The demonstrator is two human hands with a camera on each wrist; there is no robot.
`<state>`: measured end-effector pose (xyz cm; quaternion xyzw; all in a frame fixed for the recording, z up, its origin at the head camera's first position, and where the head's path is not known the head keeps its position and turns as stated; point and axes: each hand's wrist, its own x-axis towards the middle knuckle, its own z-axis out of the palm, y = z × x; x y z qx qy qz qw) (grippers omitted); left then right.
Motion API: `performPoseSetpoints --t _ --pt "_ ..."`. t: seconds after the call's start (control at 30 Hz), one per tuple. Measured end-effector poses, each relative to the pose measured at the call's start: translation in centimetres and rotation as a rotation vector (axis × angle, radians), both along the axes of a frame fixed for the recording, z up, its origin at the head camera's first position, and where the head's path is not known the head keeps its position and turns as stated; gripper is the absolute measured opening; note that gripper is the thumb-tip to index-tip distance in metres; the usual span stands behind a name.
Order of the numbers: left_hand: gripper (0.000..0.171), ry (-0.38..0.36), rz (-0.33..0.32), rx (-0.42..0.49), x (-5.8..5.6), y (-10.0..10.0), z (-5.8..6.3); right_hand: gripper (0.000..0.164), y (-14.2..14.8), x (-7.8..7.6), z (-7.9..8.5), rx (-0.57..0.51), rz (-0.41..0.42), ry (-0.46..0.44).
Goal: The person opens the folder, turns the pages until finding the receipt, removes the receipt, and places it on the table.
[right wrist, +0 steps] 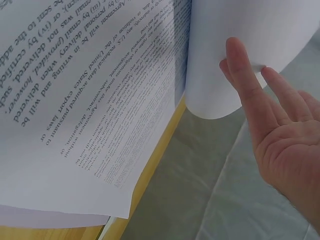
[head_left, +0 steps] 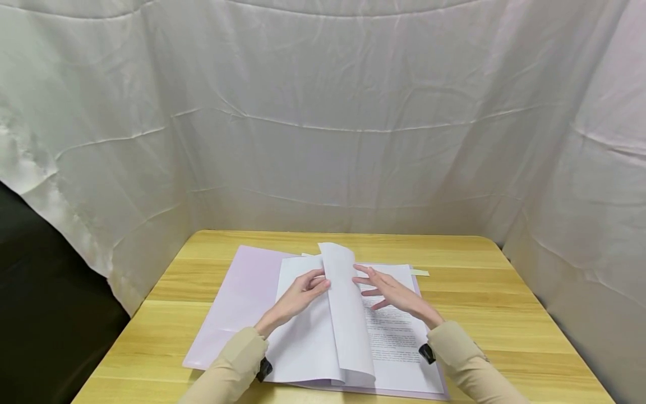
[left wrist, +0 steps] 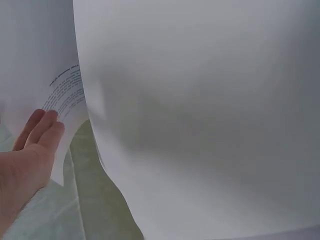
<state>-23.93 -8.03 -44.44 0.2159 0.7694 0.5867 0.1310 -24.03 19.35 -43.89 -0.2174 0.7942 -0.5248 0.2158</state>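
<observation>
The far, left and right sides of the scene are hung with a pale curtain [head_left: 358,168]. On the wooden table [head_left: 504,325] a lilac folder [head_left: 237,308] is laid open, its bare cover to the left. It is topped by blank-faced paper [head_left: 298,348] and, farther right, a printed page [head_left: 398,336]. Between these a curled sheet [head_left: 345,314] is raised. Its left edge is met by the left hand [head_left: 300,293]; whether it is pinched cannot be told. Its right side is touched by the right hand [head_left: 396,292], fingers spread. A pale strip [head_left: 420,272] is seen at the far right.
</observation>
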Motion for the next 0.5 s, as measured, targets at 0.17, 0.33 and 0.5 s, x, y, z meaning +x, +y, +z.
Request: performPoseSetpoints --t 0.17,0.33,0.5 --pt "0.055 -0.084 0.049 0.056 -0.1 -0.4 -0.1 0.06 0.2 0.1 0.1 -0.001 -0.016 0.014" --pt "0.056 -0.163 0.181 0.086 -0.1 -0.7 -0.4 0.06 0.5 0.0 0.0 -0.008 -0.037 0.034" --pt "0.06 -0.228 0.317 0.099 -0.5 -1.4 -0.9 0.058 1.3 -0.4 -0.4 -0.002 -0.066 0.049"
